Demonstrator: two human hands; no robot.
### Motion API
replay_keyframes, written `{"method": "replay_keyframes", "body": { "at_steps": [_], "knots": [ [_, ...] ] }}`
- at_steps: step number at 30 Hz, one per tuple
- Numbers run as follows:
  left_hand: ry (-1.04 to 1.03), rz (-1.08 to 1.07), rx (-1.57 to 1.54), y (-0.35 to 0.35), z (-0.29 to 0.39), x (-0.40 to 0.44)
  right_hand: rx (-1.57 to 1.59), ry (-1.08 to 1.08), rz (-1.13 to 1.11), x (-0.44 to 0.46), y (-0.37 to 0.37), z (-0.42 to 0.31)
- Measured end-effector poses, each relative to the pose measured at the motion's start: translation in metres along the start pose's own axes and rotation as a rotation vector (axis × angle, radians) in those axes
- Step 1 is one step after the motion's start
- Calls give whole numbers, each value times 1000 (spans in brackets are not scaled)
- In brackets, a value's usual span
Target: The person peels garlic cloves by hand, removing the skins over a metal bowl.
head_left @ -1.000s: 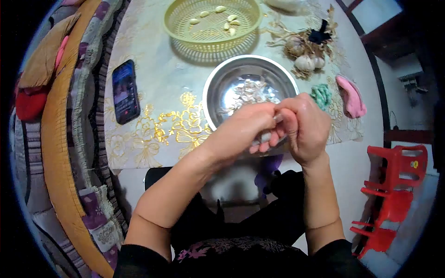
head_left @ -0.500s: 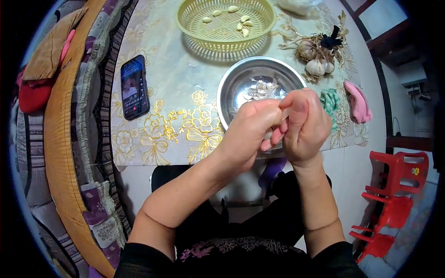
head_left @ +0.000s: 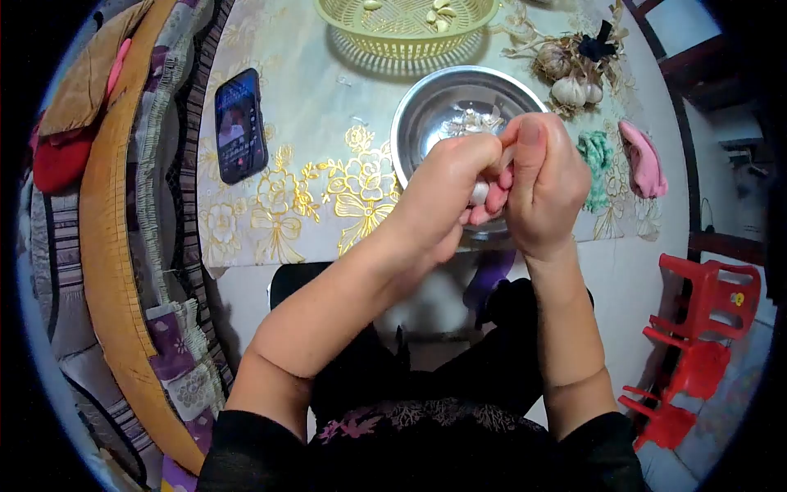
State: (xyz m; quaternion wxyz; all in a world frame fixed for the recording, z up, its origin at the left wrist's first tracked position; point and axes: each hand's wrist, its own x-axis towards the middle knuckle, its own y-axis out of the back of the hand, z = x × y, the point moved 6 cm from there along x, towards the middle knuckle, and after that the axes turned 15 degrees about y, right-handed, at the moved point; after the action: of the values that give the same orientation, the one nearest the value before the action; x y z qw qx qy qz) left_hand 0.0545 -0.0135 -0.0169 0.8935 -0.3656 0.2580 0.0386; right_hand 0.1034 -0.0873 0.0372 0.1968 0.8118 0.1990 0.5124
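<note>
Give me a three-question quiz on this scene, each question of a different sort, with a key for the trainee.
1. True or false: the left hand touches the right hand.
2. Which things lie in the basket?
A) Whole bulbs
B) Loose cloves
C) Red chairs
3. Fill in the blank: from the wearer's side, the phone lies to the ____ of the bowl.

Key: 1. True. 2. B. 3. left.
</note>
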Motion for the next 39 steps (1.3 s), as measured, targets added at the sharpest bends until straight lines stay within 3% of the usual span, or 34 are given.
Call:
{"method": "replay_keyframes", "body": {
  "at_steps": [11,14,17,18,22,29,32,36,39],
  "knots": [
    [-132,163,192,-1,7,0,-98,116,26,-2,-4,7],
    [-119,148,332,-7,11,4,20,-84,-31,-3,-1,19],
    [-94,70,487,-5,16,5,514,-425,2,-5,0,34],
    [-157,107,455,0,19,3,453,-327,16,-3,3,36],
    [-366,178,386,2,27,5,552,-409,-2,-8,0,39],
    [-410,109,453,-16,30,-3,870,-711,42,-15,-5,43],
    [-423,160,241,1,30,1,794,-785,-26,-17,-2,44],
    [-498,226,331,4,37,-3,733,-664,-239,-16,-3,35],
    [-542,279,453,-1,41,-8,735,-547,-262,-14,-2,29]
  ]
}}
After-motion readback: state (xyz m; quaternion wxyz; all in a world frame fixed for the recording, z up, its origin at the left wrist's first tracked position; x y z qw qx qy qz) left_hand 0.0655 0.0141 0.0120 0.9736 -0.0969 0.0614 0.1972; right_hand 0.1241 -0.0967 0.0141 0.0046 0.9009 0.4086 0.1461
